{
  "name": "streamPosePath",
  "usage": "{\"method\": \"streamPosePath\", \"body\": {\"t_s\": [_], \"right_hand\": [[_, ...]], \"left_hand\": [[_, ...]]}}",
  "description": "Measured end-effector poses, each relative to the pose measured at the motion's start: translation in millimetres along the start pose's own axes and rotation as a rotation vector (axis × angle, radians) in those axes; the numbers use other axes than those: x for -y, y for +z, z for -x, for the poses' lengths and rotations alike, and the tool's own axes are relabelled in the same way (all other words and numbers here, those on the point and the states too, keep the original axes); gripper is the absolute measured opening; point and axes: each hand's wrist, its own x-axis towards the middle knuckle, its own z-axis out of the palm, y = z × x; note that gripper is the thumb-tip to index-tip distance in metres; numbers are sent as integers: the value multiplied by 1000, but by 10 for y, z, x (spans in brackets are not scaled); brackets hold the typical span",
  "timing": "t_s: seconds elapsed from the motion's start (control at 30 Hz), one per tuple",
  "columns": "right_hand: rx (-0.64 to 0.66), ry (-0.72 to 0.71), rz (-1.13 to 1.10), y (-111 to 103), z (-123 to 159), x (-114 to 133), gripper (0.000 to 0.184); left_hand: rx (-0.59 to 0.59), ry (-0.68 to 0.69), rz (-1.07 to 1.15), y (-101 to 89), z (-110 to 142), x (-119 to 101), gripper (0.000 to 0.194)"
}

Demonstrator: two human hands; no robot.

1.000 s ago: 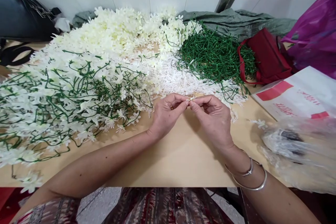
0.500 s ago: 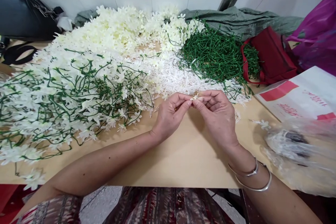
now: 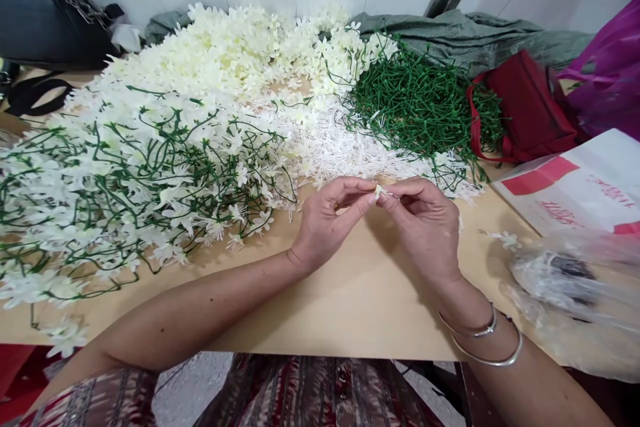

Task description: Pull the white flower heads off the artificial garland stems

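Note:
A small cream artificial flower [image 3: 379,193] is pinched between my two hands, above the table in the middle of the view. My left hand [image 3: 333,217] grips it from the left with thumb and forefinger. From the other side, my right hand [image 3: 425,220] has its thumb and fingertips closed on it; most of the flower is hidden by the fingers. Just beyond the hands lies a heap of thin white stamens [image 3: 340,147]. To the left spreads a large pile of white flowers on green stems [image 3: 165,173]. Loose cream petals [image 3: 240,47] are heaped behind, beside a mound of green stems [image 3: 415,107].
On the right are a red bag [image 3: 530,107], a white and red paper bag [image 3: 575,177], a clear plastic bag [image 3: 560,287] and one loose flower [image 3: 509,240]. A black bag [image 3: 45,20] sits at the back left. Grey-green cloth [image 3: 480,37] lies along the tiled wall.
The cream flower has turned between my fingertips, and its petals now show more upright. The whole view has shifted slightly; both hands stay close together.

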Motion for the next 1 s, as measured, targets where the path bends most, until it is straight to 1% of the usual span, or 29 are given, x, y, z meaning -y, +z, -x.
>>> {"method": "streamPosePath", "body": {"t_s": [0.1,0.2,0.27,0.37,0.43,0.53,0.67,0.73,0.8,0.9,1.0], "right_hand": [[22,-114,71,-17,9,11,7],[36,-222,166,-39,16,16,8],[20,-266,230,-49,18,20,10],[-2,-311,296,-54,24,35,12],[-1,-327,320,-53,30,46,13],[4,-341,340,-51,29,56,13],[-8,-362,316,-52,-2,61,10],[-15,-340,290,-56,-18,60,10],[4,-296,238,-61,-21,49,10],[47,-238,147,-64,-1,15,12],[67,-202,111,-57,23,-18,12]], "left_hand": [[0,65,-42,5,3,-61,19],[-18,127,-140,-6,4,-109,12],[-13,122,-151,-11,7,-121,13],[7,77,-85,-5,19,-115,17],[-6,59,-61,2,26,-106,15],[-20,38,-54,5,29,-102,12],[22,-18,13,7,25,-103,15],[46,-37,66,14,23,-95,17],[53,-35,90,21,24,-81,17],[47,-20,79,19,26,-62,18],[53,-45,72,3,25,-52,21]]}}
